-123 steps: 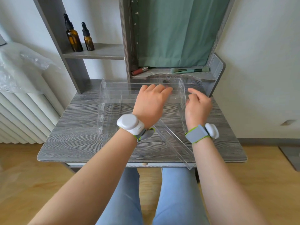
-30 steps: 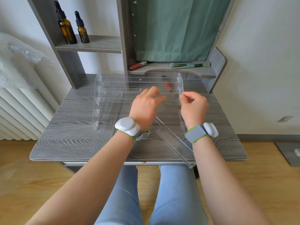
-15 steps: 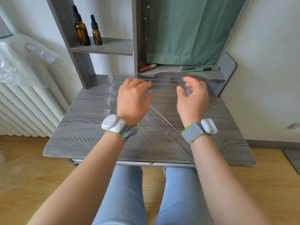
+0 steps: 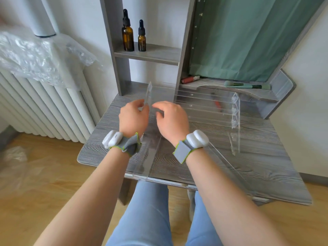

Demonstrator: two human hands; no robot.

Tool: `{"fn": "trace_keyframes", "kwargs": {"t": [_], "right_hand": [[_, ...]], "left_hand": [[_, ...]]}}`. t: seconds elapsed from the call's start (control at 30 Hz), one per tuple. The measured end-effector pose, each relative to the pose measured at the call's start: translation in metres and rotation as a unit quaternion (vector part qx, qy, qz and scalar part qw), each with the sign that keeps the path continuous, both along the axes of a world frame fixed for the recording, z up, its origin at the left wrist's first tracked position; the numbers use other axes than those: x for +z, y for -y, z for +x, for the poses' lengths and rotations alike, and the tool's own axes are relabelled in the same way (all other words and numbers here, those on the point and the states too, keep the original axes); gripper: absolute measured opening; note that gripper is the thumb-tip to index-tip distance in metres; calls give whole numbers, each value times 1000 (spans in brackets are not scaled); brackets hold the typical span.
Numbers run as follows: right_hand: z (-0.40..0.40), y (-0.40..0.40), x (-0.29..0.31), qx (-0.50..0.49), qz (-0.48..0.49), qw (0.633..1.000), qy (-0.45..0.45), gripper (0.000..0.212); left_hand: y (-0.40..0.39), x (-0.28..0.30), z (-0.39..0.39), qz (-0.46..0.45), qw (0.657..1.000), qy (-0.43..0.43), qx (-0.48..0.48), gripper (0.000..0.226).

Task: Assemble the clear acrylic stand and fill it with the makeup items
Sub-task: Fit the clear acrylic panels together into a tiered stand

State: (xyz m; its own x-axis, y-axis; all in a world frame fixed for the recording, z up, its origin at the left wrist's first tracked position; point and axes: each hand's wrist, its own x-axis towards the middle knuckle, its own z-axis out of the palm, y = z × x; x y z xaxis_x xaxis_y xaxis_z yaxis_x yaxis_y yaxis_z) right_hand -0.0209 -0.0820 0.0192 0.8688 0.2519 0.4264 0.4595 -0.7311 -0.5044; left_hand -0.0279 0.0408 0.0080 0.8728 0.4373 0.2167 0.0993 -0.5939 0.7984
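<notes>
The clear acrylic stand (image 4: 204,103) stands at the back of the grey table (image 4: 262,157), with stepped shelf strips between two side panels. My left hand (image 4: 133,119) pinches the front edge of its left side panel (image 4: 150,91). Just to the right, my right hand (image 4: 171,121) curls its thumb and fingers at the left ends of the shelf strips. Two loose clear panels lie flat under my wrists, one (image 4: 150,157) pointing at me and one (image 4: 223,164) lying diagonally. A red lipstick (image 4: 190,79) and green brushes (image 4: 246,85) lie on the low shelf behind.
Two amber dropper bottles (image 4: 127,34) stand on the upper shelf. A small red item (image 4: 218,105) shows through the stand. A white radiator (image 4: 40,103) draped with crumpled plastic film (image 4: 35,54) is at the left. A green curtain (image 4: 248,36) hangs at the back.
Both hands have shifted from the stand's middle and right side to its left side panel. The view has swung left, so the table sits further right.
</notes>
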Motion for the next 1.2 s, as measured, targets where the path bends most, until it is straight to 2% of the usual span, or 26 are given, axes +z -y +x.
{"fn": "trace_keyframes", "kwargs": {"t": [0.13,0.3,0.63,1.1,1.2], "right_hand": [[1,-3,-3,-2,0,1000,3,34],[3,-3,-10,-28,-9,1000,-2,34],[4,0,-6,-64,-27,997,-38,28],[1,0,-10,-49,-12,998,-37,33],[-1,0,-11,-38,2,999,-33,32]], "left_hand": [[5,-2,0,-11,1000,-6,2,42],[5,-3,2,-12,1000,-2,7,37],[8,-3,3,3,1000,19,3,41],[11,-5,3,-4,1000,10,27,40],[8,-6,1,-17,1000,13,7,33]]}}
